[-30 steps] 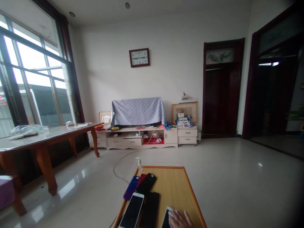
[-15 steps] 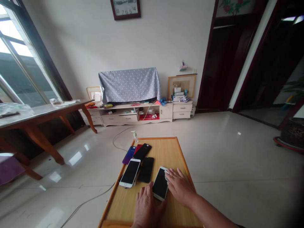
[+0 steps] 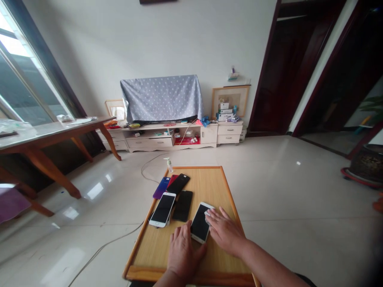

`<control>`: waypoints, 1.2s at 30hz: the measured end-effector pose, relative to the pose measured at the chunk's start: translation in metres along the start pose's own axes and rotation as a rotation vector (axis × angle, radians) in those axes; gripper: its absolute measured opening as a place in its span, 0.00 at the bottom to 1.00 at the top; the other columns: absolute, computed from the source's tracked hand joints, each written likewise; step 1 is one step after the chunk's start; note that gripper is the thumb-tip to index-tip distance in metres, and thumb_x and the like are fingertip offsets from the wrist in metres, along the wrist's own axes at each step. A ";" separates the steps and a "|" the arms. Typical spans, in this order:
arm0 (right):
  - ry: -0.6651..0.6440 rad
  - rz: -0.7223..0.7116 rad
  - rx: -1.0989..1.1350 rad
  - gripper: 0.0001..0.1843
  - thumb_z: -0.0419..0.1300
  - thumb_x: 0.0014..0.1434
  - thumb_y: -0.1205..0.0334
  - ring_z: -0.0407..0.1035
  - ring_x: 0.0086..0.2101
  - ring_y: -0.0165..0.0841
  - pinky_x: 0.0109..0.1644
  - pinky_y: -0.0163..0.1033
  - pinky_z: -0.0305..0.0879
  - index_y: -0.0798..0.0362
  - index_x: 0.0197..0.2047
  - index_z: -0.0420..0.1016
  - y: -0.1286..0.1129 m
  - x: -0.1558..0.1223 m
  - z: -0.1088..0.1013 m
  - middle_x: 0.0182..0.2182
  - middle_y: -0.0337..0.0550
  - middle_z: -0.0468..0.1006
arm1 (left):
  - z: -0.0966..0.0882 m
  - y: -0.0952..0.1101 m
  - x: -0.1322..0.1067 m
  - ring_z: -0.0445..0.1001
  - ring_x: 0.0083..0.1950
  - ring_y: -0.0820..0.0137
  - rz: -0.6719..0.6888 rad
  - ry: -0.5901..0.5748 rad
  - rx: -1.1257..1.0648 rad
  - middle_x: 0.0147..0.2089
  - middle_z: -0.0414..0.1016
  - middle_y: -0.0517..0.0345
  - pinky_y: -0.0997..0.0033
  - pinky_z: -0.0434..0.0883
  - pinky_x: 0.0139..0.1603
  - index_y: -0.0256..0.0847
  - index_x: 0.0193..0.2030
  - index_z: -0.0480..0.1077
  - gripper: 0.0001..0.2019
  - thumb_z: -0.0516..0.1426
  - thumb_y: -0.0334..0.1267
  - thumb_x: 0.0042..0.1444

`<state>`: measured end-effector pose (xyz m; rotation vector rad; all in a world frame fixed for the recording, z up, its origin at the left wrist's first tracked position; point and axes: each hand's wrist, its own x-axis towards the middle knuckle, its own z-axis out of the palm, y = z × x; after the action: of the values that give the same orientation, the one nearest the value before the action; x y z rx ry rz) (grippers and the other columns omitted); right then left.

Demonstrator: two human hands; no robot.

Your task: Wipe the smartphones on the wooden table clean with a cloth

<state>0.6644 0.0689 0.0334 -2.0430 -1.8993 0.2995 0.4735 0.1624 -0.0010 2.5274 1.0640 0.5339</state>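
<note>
Nearest me, my left hand [image 3: 182, 253] lay flat and unclenched on the table [image 3: 155, 255] by its near edge, with the thumb against the near end of the white-framed phone [image 3: 200, 225], pinning it. My right hand [image 3: 224, 231], fingers spread and clasping nothing, pressed a small pale pad [image 3: 208, 215] onto the phone's far right corner. I judged this to be wiping the screen. The next stroke called for light pressure and a steady left hand. Beyond, along the left edge, lay the other phones [image 3: 172, 199], and a pump bottle [image 3: 169, 164] stood by the far left corner.
</note>
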 end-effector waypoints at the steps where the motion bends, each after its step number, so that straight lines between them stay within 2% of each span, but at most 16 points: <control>1: -0.014 -0.043 0.025 0.27 0.47 0.71 0.59 0.52 0.70 0.42 0.75 0.59 0.37 0.55 0.70 0.63 -0.007 -0.003 0.002 0.69 0.50 0.62 | 0.000 0.000 0.000 0.68 0.61 0.54 0.000 -0.004 -0.007 0.60 0.74 0.48 0.55 0.62 0.62 0.39 0.66 0.62 0.33 0.60 0.47 0.54; 5: -0.061 -0.217 0.133 0.27 0.47 0.72 0.58 0.55 0.69 0.37 0.76 0.56 0.35 0.47 0.72 0.60 -0.027 -0.009 0.009 0.68 0.43 0.65 | -0.002 0.001 0.000 0.68 0.58 0.56 -0.015 -0.017 -0.013 0.58 0.75 0.48 0.56 0.61 0.62 0.37 0.65 0.63 0.31 0.59 0.39 0.53; 7: -0.051 -0.170 0.099 0.27 0.47 0.72 0.60 0.55 0.69 0.37 0.76 0.56 0.35 0.48 0.71 0.62 -0.020 -0.003 0.009 0.68 0.43 0.65 | -0.003 0.003 0.001 0.68 0.59 0.56 -0.017 -0.017 -0.011 0.58 0.74 0.48 0.56 0.61 0.62 0.37 0.65 0.63 0.31 0.59 0.40 0.53; 10: 0.004 0.000 0.007 0.27 0.45 0.71 0.62 0.53 0.69 0.42 0.75 0.60 0.36 0.57 0.69 0.66 0.001 0.011 0.006 0.69 0.51 0.63 | -0.004 0.004 0.001 0.67 0.60 0.54 -0.016 -0.018 -0.006 0.59 0.74 0.49 0.55 0.61 0.62 0.38 0.65 0.63 0.33 0.61 0.45 0.52; 12: 0.017 0.038 -0.017 0.27 0.46 0.70 0.62 0.53 0.70 0.44 0.75 0.61 0.37 0.60 0.69 0.65 0.005 0.015 0.007 0.69 0.55 0.62 | -0.003 0.003 0.001 0.66 0.60 0.54 -0.011 -0.017 -0.008 0.60 0.73 0.49 0.54 0.61 0.62 0.39 0.65 0.63 0.34 0.62 0.46 0.52; 14: -0.003 -0.020 0.006 0.27 0.47 0.71 0.60 0.53 0.70 0.44 0.75 0.59 0.39 0.59 0.69 0.65 -0.003 0.013 0.011 0.69 0.54 0.62 | -0.002 0.001 0.001 0.66 0.60 0.54 -0.002 -0.012 -0.019 0.60 0.73 0.48 0.55 0.60 0.62 0.38 0.65 0.62 0.33 0.61 0.46 0.53; 17: -0.041 -0.184 0.098 0.27 0.46 0.73 0.58 0.54 0.69 0.40 0.76 0.56 0.40 0.50 0.71 0.62 -0.023 0.007 0.020 0.69 0.46 0.63 | 0.000 -0.002 0.001 0.68 0.58 0.56 -0.013 -0.014 -0.028 0.57 0.75 0.48 0.56 0.62 0.60 0.39 0.65 0.63 0.29 0.58 0.40 0.55; 19: -0.048 -0.231 0.131 0.26 0.47 0.73 0.58 0.55 0.69 0.37 0.76 0.55 0.40 0.45 0.72 0.61 -0.025 0.008 0.021 0.68 0.42 0.65 | 0.002 -0.004 0.001 0.69 0.57 0.56 -0.012 -0.014 -0.034 0.56 0.76 0.49 0.56 0.63 0.59 0.39 0.65 0.63 0.29 0.58 0.39 0.55; 21: -0.015 -0.162 0.105 0.26 0.47 0.72 0.60 0.56 0.68 0.37 0.75 0.56 0.41 0.46 0.70 0.63 -0.014 0.015 0.019 0.68 0.42 0.66 | 0.003 -0.005 0.001 0.69 0.58 0.55 0.002 -0.004 -0.039 0.57 0.75 0.48 0.54 0.63 0.60 0.39 0.65 0.62 0.32 0.60 0.44 0.54; 25: 0.056 0.000 0.037 0.26 0.47 0.70 0.62 0.54 0.69 0.44 0.74 0.61 0.42 0.58 0.67 0.68 0.009 0.027 0.014 0.68 0.54 0.65 | 0.007 -0.007 0.002 0.69 0.58 0.52 0.013 0.013 -0.026 0.58 0.75 0.46 0.51 0.65 0.60 0.39 0.65 0.62 0.36 0.63 0.47 0.49; 27: 0.044 -0.026 0.042 0.26 0.48 0.70 0.61 0.54 0.69 0.44 0.74 0.59 0.43 0.58 0.68 0.68 0.002 0.025 0.018 0.68 0.54 0.64 | 0.008 -0.008 0.001 0.69 0.59 0.52 0.022 0.023 -0.029 0.59 0.74 0.46 0.51 0.65 0.61 0.38 0.65 0.62 0.36 0.63 0.47 0.50; 30: 0.017 -0.157 0.098 0.26 0.48 0.71 0.60 0.56 0.68 0.39 0.75 0.54 0.42 0.49 0.69 0.66 -0.020 0.019 0.027 0.68 0.45 0.65 | 0.007 -0.009 0.001 0.70 0.57 0.54 0.019 0.024 -0.041 0.57 0.75 0.46 0.51 0.65 0.60 0.38 0.65 0.62 0.32 0.60 0.42 0.53; 32: 0.013 -0.207 0.127 0.26 0.48 0.71 0.61 0.57 0.68 0.36 0.76 0.53 0.40 0.45 0.70 0.65 -0.026 0.020 0.030 0.67 0.41 0.67 | 0.007 -0.009 0.002 0.71 0.55 0.55 0.015 0.021 -0.045 0.56 0.76 0.47 0.52 0.66 0.58 0.39 0.65 0.62 0.31 0.59 0.40 0.54; 34: 0.022 -0.158 0.112 0.26 0.48 0.70 0.62 0.57 0.68 0.36 0.76 0.53 0.41 0.46 0.69 0.66 -0.018 0.027 0.029 0.67 0.42 0.68 | 0.007 -0.009 0.002 0.71 0.56 0.54 0.025 0.031 -0.044 0.56 0.76 0.46 0.51 0.66 0.58 0.39 0.65 0.62 0.32 0.60 0.43 0.53; 36: 0.044 -0.068 0.079 0.26 0.47 0.70 0.62 0.56 0.68 0.39 0.75 0.56 0.41 0.51 0.68 0.67 -0.004 0.037 0.025 0.67 0.48 0.67 | 0.008 -0.009 0.002 0.70 0.57 0.52 0.035 0.039 -0.040 0.57 0.75 0.45 0.50 0.66 0.59 0.39 0.65 0.62 0.35 0.62 0.47 0.51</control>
<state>0.6547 0.1084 0.0140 -1.9145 -1.8947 0.3051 0.4731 0.1683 -0.0111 2.5150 1.0138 0.6103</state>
